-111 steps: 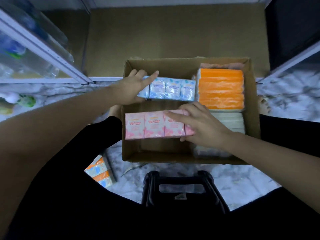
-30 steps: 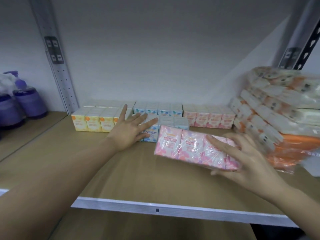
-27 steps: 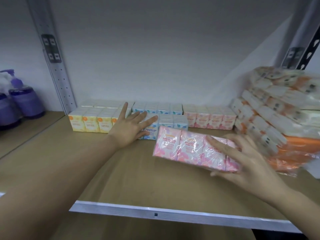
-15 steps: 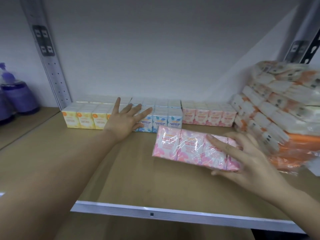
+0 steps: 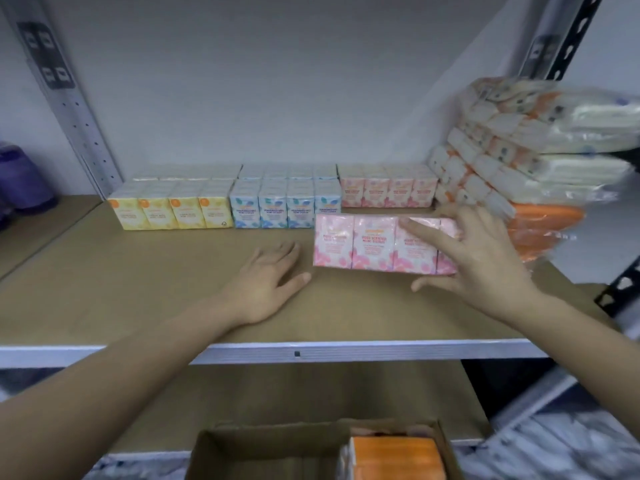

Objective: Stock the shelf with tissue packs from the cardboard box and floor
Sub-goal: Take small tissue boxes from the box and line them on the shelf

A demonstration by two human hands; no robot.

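My right hand (image 5: 481, 258) grips a pink tissue pack (image 5: 367, 245), holding it upright on the brown shelf (image 5: 138, 282), just in front of the pink row (image 5: 386, 190). My left hand (image 5: 265, 284) lies flat and open on the shelf board, left of the pink pack, holding nothing. At the back stand a yellow row (image 5: 175, 206) and a blue row (image 5: 285, 206) of tissue packs. The cardboard box (image 5: 270, 452) shows at the bottom edge with an orange pack (image 5: 394, 459) inside.
A stack of large wrapped tissue bundles (image 5: 530, 157) leans at the shelf's right end, over orange packs (image 5: 543, 223). Purple bottles (image 5: 24, 178) stand on the neighbouring shelf at left. Metal uprights (image 5: 65, 102) frame the bay. A lower shelf (image 5: 311, 393) lies beneath.
My left hand has left the blue packs and drawn back onto the bare shelf board. The pink pack has moved slightly back toward the pink row. My view has tilted down, showing the box.
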